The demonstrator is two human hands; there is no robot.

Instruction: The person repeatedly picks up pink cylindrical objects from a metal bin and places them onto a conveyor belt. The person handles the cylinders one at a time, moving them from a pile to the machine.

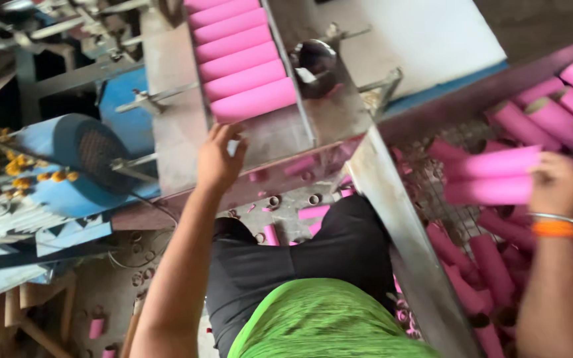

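Note:
My left hand [219, 158] reaches up to the lower end of a metal feed chute [280, 136], just below the lowest pink cardboard tube [253, 99] in a row of several lying crosswise in the chute. Its fingers are spread and hold nothing. My right hand [555, 184], with a metal bangle and an orange band at the wrist, grips two pink tubes [492, 176] lying one above the other, over a wire-mesh bin [432, 179] full of loose pink tubes.
A slanted metal rail [392, 219] separates my lap from the bin. A blue motor housing [81, 149] sits left of the chute. Small pink tubes and ring offcuts [273, 199] litter the floor. Wooden pieces lie at lower left.

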